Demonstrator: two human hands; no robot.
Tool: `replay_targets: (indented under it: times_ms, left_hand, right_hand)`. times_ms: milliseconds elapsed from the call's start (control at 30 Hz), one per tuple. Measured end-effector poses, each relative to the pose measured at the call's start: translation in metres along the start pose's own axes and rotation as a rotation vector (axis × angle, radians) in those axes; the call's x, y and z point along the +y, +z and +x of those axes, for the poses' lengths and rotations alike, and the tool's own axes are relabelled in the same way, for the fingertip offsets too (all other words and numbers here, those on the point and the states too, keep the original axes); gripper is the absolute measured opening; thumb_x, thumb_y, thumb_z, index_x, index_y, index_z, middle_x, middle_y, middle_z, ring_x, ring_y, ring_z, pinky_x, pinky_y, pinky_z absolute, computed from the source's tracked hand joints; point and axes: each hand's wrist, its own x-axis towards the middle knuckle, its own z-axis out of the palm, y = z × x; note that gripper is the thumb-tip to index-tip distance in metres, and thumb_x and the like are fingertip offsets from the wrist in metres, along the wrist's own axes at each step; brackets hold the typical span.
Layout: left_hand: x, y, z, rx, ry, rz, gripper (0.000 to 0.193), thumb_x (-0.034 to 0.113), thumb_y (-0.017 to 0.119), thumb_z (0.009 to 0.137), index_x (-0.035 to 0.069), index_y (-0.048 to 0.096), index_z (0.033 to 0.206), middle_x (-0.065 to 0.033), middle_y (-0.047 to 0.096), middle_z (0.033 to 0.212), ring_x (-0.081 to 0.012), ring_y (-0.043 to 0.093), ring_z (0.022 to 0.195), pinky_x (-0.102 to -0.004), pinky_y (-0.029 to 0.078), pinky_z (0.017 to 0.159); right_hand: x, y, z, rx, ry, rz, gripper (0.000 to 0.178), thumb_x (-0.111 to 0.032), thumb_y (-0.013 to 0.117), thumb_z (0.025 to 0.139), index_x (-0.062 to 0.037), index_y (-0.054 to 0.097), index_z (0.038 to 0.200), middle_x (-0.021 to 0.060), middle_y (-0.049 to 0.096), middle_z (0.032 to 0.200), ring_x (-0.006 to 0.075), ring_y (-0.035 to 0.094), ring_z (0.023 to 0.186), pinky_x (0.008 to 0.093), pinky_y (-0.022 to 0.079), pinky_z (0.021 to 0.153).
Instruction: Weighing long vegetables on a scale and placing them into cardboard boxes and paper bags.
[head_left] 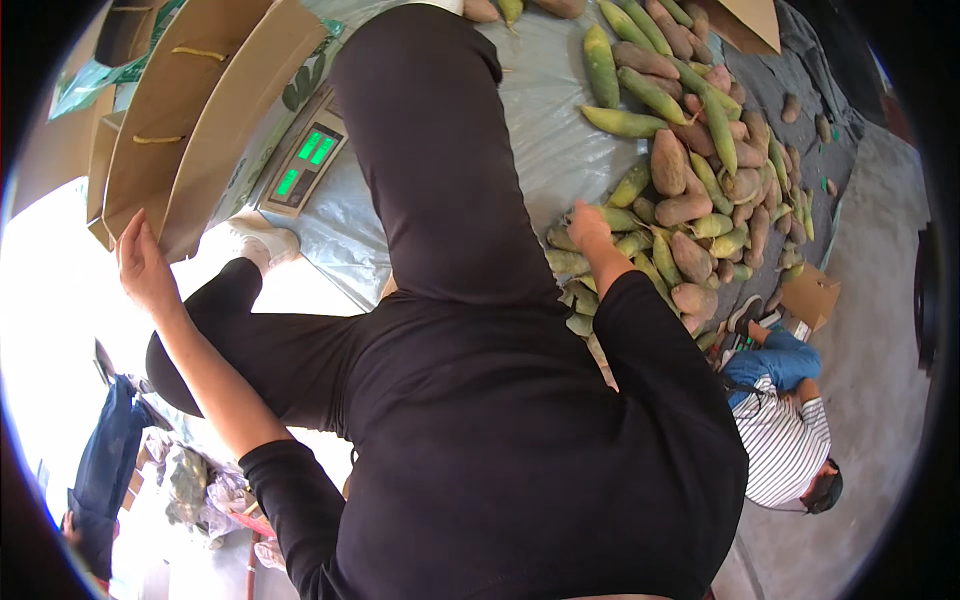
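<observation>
At the left, my left hand (pixel 150 268) is beside the lower edge of an open cardboard box (pixel 215 130), its fingers stretched out and apart. Nothing shows in that hand. On the right, my right hand (pixel 590 230) reaches to the near left side of a heap of vegetables, with its fingers curled closed. What they hold, if anything, is hidden. Long green radishes (pixel 655 97) and reddish-brown sweet potatoes (pixel 668 163) make up the heap. Between the box and my knee sits a digital scale (pixel 305 160) with lit green displays.
Clear plastic sheeting (pixel 545 120) covers the ground in front. A grey cloth (pixel 775 85) lies under the heap's far right side. Another person in a striped shirt (pixel 780 440) sits at the lower right, near a small cardboard box (pixel 810 297). Plastic bags (pixel 190 485) lie at the lower left.
</observation>
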Motion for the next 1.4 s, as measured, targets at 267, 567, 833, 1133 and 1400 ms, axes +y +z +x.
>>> replay_targets:
  times_ms: [267, 567, 833, 1133, 1400]
  left_hand:
    - [0.004, 0.007, 0.000, 0.014, 0.002, -0.021, 0.017, 0.011, 0.055, 0.087, 0.007, 0.067, 0.099, -0.0046, 0.063, 0.099, -0.0163, 0.059, 0.094, -0.0258, 0.043, 0.084]
    - [0.007, -0.004, -0.006, 0.004, -0.094, 0.050, 0.018, 0.015, 0.056, 0.087, 0.010, 0.067, 0.100, -0.0021, 0.063, 0.100, -0.0146, 0.059, 0.096, -0.0258, 0.043, 0.084]
    - [0.015, 0.000, 0.001, 0.034, -0.090, -0.021, 0.018, 0.017, 0.056, 0.087, 0.012, 0.068, 0.100, -0.0013, 0.064, 0.099, -0.0143, 0.059, 0.095, -0.0257, 0.043, 0.084]
    - [0.012, -0.014, 0.002, 0.100, -0.119, -0.070, 0.018, 0.017, 0.055, 0.085, 0.012, 0.067, 0.099, -0.0030, 0.062, 0.097, -0.0185, 0.060, 0.092, -0.0281, 0.044, 0.082]
    - [-0.004, -0.014, -0.002, 0.123, -0.233, -0.030, 0.030, 0.016, 0.061, 0.081, 0.016, 0.061, 0.111, -0.0059, 0.053, 0.119, -0.0209, 0.051, 0.110, -0.0325, 0.040, 0.092]
  right_hand:
    - [0.001, 0.009, 0.001, -0.076, -0.152, -0.121, 0.036, -0.021, 0.070, 0.071, -0.0131, 0.061, 0.105, 0.0127, 0.060, 0.108, 0.0311, 0.055, 0.104, 0.0412, 0.047, 0.085]
    - [-0.005, 0.021, 0.016, -0.038, -0.127, -0.169, 0.023, -0.024, 0.057, 0.079, -0.0100, 0.066, 0.094, 0.0145, 0.063, 0.100, 0.0323, 0.059, 0.095, 0.0423, 0.048, 0.081]
    - [0.031, 0.025, 0.065, 0.107, -0.539, -0.191, 0.022, -0.019, 0.052, 0.083, -0.0005, 0.060, 0.073, 0.0129, 0.058, 0.062, 0.0273, 0.059, 0.058, 0.0386, 0.048, 0.053]
    - [0.002, -0.083, 0.006, 0.173, -0.245, 1.329, 0.019, -0.019, 0.052, 0.085, -0.0083, 0.054, 0.069, 0.0010, 0.049, 0.058, 0.0113, 0.046, 0.049, 0.0249, 0.037, 0.046]
    - [0.003, -0.171, -0.022, 0.353, -0.417, 1.685, 0.024, -0.027, 0.052, 0.091, -0.0077, 0.051, 0.078, 0.0008, 0.049, 0.067, 0.0120, 0.047, 0.059, 0.0256, 0.039, 0.056]
